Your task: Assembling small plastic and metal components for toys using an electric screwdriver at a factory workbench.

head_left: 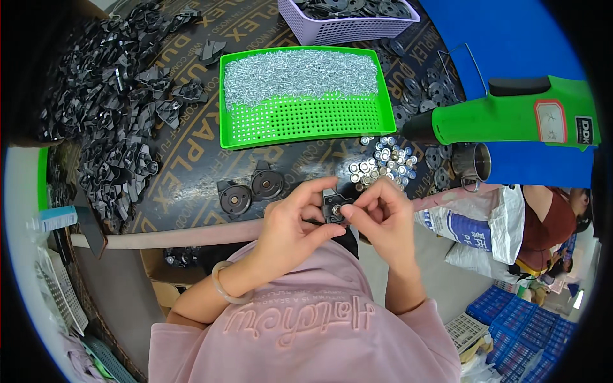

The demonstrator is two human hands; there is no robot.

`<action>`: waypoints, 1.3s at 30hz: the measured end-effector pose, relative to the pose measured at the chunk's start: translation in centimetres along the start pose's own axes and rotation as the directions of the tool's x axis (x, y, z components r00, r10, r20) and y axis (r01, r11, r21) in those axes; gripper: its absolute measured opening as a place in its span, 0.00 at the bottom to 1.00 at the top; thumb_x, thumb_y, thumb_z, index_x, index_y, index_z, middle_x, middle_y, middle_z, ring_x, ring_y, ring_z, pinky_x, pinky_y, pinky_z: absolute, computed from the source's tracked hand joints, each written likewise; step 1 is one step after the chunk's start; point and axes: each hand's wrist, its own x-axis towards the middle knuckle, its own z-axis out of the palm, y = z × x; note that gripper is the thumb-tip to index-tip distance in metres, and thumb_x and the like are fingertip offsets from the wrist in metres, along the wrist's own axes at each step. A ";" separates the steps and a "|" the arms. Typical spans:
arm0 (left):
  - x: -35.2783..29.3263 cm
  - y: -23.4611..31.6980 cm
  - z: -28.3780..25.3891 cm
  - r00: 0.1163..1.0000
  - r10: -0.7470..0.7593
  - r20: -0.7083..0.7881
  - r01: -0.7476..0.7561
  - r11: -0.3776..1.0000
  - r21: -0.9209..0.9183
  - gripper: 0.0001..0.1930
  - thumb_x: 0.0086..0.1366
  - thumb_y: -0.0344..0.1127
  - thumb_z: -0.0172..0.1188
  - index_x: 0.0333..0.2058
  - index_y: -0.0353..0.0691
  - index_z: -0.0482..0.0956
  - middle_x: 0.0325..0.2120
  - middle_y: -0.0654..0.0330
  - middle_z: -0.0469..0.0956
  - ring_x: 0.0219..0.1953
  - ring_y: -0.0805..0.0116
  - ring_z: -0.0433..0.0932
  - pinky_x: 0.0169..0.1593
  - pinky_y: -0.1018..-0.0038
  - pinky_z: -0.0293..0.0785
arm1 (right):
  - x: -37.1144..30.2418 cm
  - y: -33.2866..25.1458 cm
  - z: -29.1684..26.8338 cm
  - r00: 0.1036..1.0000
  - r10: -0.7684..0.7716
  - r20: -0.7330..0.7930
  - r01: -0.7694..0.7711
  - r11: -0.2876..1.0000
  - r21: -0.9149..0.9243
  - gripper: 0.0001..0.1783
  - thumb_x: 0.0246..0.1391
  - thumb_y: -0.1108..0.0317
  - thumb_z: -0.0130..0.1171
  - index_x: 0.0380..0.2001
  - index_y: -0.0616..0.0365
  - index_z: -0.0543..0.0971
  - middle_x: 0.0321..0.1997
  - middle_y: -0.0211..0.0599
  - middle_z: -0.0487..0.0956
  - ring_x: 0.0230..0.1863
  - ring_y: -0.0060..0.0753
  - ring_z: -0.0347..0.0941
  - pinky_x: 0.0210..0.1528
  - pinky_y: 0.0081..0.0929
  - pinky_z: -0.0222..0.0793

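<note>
My left hand (pixel 290 220) is closed around the edge of a small black plastic bracket (pixel 331 200), held up in front of my chest at the table's near edge. A small round metal piece (pixel 337 209) sits against the bracket's face. My right hand (pixel 388 220) pinches at that metal piece with thumb and forefinger; the fingers partly cover it. Left of my hands, two black round parts with angled tabs lie on the table, one black part (pixel 235 199) nearer and another (pixel 267 183) beside it. Loose small metal rollers (pixel 383 163) are heaped just beyond my right hand.
A green basket (pixel 306 142) of silver screws or rivets stands ahead. Black plastic parts (pixel 128 96) pile up at left. A lilac basket (pixel 345 30) of black discs is at the back. At right are a green power tool (pixel 511 118) and a metal cup (pixel 471 165).
</note>
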 end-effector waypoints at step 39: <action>0.3 -0.2 -0.4 0.999 -0.003 0.033 0.004 0.999 -0.039 0.36 0.53 0.18 0.71 0.61 0.35 0.69 0.35 0.60 0.77 0.33 0.79 0.78 0.35 0.80 0.81 | -0.1 0.0 -1.3 0.987 -0.112 -0.112 0.102 0.990 -0.093 0.05 0.51 0.75 0.69 0.32 0.59 0.83 0.30 0.28 0.76 0.26 0.14 0.67 0.25 0.16 0.60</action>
